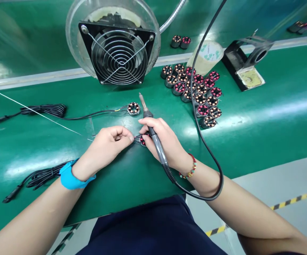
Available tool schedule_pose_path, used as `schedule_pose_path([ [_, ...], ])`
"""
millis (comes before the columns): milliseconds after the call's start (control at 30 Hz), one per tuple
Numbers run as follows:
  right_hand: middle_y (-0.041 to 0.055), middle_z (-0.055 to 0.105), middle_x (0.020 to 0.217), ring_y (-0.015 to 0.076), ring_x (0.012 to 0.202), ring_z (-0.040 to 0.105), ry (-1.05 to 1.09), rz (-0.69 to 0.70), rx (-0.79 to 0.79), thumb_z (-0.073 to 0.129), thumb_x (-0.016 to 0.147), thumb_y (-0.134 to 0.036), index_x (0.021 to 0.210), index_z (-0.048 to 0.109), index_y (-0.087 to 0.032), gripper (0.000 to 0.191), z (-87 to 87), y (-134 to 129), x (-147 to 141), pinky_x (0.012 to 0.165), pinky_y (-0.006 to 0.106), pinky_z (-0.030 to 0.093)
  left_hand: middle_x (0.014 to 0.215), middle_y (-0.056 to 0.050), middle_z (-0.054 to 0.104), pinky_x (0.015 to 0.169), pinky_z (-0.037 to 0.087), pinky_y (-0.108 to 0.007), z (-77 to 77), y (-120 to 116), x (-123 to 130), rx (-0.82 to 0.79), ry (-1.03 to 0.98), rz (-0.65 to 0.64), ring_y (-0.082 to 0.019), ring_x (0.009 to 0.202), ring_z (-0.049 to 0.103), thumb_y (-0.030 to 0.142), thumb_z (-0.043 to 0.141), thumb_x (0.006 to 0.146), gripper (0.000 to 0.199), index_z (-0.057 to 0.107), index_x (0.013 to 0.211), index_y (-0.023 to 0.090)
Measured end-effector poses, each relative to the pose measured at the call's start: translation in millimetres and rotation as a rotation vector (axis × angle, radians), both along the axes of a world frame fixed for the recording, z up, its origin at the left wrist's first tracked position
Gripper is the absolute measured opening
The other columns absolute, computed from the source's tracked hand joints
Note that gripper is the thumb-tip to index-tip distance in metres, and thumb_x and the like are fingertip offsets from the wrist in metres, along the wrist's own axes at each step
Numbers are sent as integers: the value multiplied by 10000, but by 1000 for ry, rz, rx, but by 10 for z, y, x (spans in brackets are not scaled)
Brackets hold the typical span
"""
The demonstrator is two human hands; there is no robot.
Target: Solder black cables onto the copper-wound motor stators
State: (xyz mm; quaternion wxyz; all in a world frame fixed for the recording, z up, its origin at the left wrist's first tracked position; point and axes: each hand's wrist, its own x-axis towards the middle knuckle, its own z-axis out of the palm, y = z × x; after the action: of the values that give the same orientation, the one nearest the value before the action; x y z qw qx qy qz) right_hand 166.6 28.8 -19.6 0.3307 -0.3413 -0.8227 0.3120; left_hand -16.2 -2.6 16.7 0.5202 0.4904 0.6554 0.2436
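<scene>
My right hand [166, 141] is closed round a soldering iron [157, 143], whose tip points up and away from me. Under its fingers is a small motor stator [142, 140] with red windings, partly hidden by the hand. My left hand [113, 143] pinches thin wires [136, 138] that run to this stator. Just beyond, a stator with copper windings [133, 108] lies on the green bench, joined to a black cable [89, 115]. A bundled black cable [43, 176] lies beside my left wrist.
A fan in a clear hood [120, 56] stands at the back. Several stators [201, 89] are grouped at right, near a pale roll [209, 53] and a soldering iron stand [245, 65]. The iron's cord [195, 102] loops over my right forearm. Solder wire [36, 112] stretches in from the left.
</scene>
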Motion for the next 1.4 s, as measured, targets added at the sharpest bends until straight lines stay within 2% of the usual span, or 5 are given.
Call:
schedule_pose_path([
  [400,15,680,956,198,912,572,56,44,29,502,867,-104,1226,475,-215,376,19,-15,15,868,363,440,610,14,567,509,349,-205,9,11,46,19,48,11,-97,554,442,352,617,726,205,652,681,155],
  [733,25,655,932,225,892,520,-156,57,133,484,866,-135,1203,514,-220,349,-8,-83,-10,765,356,383,550,37,403,456,266,-201,36,-15,31,-29,31,5,-86,519,315,416,569,779,299,604,626,162],
  [867,28,669,916,222,868,530,-128,25,165,466,879,-139,1189,521,-214,324,-23,-104,-29,760,357,377,572,20,474,469,288,-211,22,-35,8,-44,28,-91,-96,526,360,405,568,793,291,632,639,167],
  [1167,23,687,955,208,954,609,119,-132,-54,508,858,-112,1201,499,-229,362,54,-58,-24,896,386,455,677,7,576,612,374,-246,-13,41,5,261,294,-163,-135,643,495,318,479,868,241,588,709,172],
  [1400,40,663,1006,205,1003,639,187,-242,-75,509,876,-127,1213,486,-250,359,144,-22,191,957,406,482,1004,-83,611,737,465,-312,41,258,-29,422,638,-154,-201,855,603,377,484,909,393,516,1213,129],
])
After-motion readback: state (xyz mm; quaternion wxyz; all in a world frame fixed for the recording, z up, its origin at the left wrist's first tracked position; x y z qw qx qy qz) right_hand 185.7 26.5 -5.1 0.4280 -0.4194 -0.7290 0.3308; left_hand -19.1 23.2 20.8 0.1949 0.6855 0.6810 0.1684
